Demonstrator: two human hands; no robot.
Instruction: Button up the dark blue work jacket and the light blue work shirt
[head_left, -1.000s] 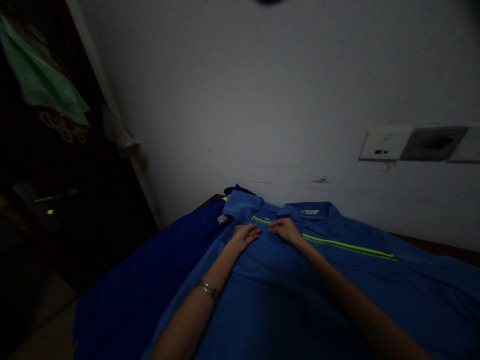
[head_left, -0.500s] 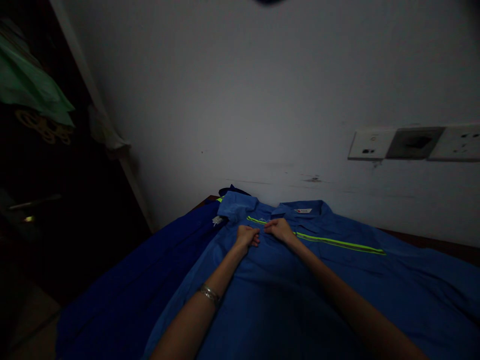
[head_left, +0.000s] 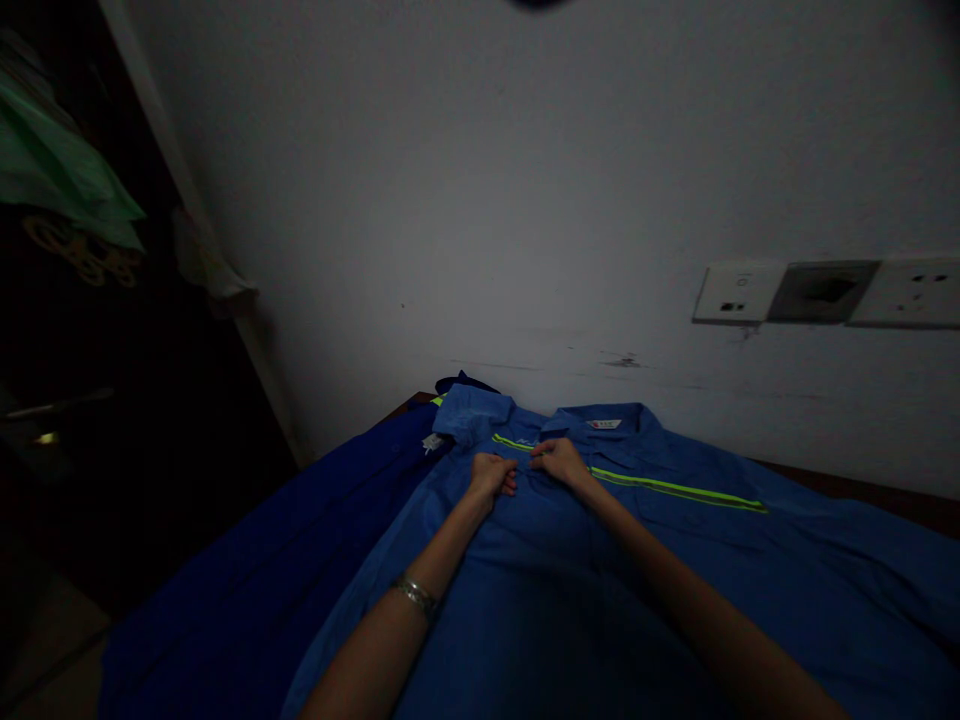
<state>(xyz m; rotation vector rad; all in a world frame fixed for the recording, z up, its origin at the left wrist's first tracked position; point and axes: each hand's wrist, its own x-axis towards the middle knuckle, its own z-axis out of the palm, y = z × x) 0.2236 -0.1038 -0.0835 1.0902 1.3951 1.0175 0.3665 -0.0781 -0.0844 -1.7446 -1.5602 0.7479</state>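
Observation:
A blue work shirt (head_left: 525, 580) with a neon yellow stripe lies spread out, its collar toward the wall. My left hand (head_left: 492, 474) is closed in a pinch on the cloth of the chest, just below the stripe. Close beside it on the right, my right hand (head_left: 559, 461) also pinches the cloth, at the stripe below the collar. Only a small gap parts the fingertips. What exact bit of the shirt lies between them is too small and dark to tell. A bracelet (head_left: 415, 594) circles my left wrist.
A darker blue garment (head_left: 300, 560) lies under and left of the shirt. Behind stands a white wall (head_left: 450, 200) with sockets (head_left: 739, 293) at the right. On the left is a dark door with a handle (head_left: 56, 404) and a hanging green cloth (head_left: 67, 160).
My right hand has shifted very slightly right, widening the gap between the fingertips a little. Both hands keep their pinch, and the view has moved slightly.

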